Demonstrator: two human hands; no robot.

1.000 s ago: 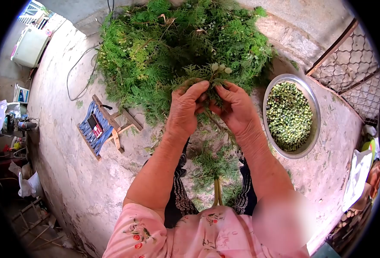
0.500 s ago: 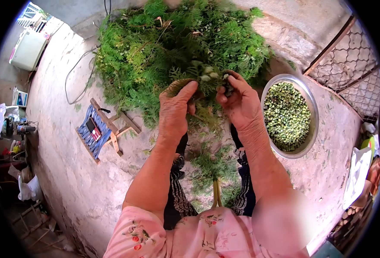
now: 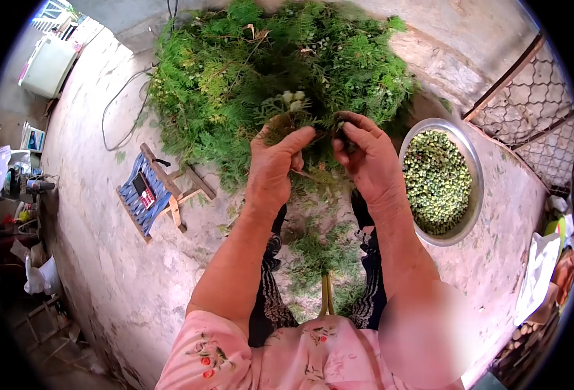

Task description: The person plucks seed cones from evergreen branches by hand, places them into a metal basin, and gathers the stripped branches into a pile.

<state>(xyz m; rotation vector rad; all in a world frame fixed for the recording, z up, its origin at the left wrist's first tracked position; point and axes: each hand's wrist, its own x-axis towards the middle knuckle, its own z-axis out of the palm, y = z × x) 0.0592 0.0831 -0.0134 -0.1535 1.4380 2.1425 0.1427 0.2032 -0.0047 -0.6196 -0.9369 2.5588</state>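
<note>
Plucking, seemingly, beside round silver-metal bowl (image 3: 476, 179), left hand (image 3: 275, 155) pinches feathery green sprig (image 3: 288, 105); curled right hand (image 3: 369, 155), contents unclear, likely needs emptying there.

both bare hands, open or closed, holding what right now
Left hand: closed on a green, feathery-leaved sprig.
Right hand: partly closed on something small and dark, unclear what.

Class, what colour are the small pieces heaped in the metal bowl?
The small pieces are mostly pale yellowish green, with darker bits among them; head view.
</note>
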